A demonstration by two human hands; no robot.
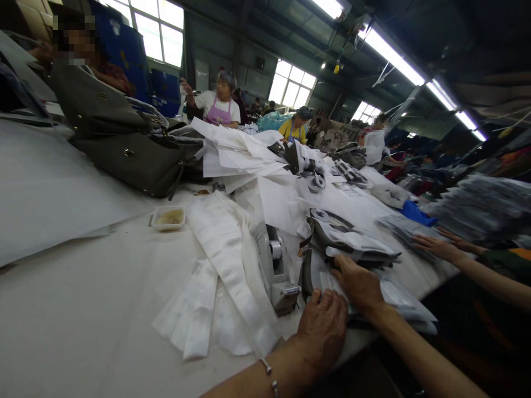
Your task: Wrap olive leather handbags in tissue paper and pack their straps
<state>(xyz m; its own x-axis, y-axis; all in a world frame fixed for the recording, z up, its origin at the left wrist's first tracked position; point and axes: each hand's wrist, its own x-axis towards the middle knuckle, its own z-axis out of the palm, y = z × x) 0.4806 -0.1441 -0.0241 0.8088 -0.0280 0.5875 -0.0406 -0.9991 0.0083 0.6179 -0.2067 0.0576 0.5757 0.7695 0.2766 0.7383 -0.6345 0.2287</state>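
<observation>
My left hand (322, 327), with a thin bracelet at the wrist, rests at the near end of a grey handbag in clear plastic (398, 298). Its fingers are bent and close together over that end; the fingertips are partly hidden. Just beyond, my right hand (360, 283) has its thumb and fingers closed around the plastic-covered edge of the same bag. A second grey handbag with white wrapping (348, 235) lies right behind my hands. To their left stands a tape dispenser (276, 265) with a white roll, beside strips of white soft sheet (224, 260).
A small clear tub (168, 218) sits on the table (103, 309). Large grey handbags (136, 155) stand at the left, and white paper sheets (249, 149) are heaped mid-table. A co-worker's hands (442, 246) touch plastic packages at right, near a tall stack of wrapped bags (485, 204).
</observation>
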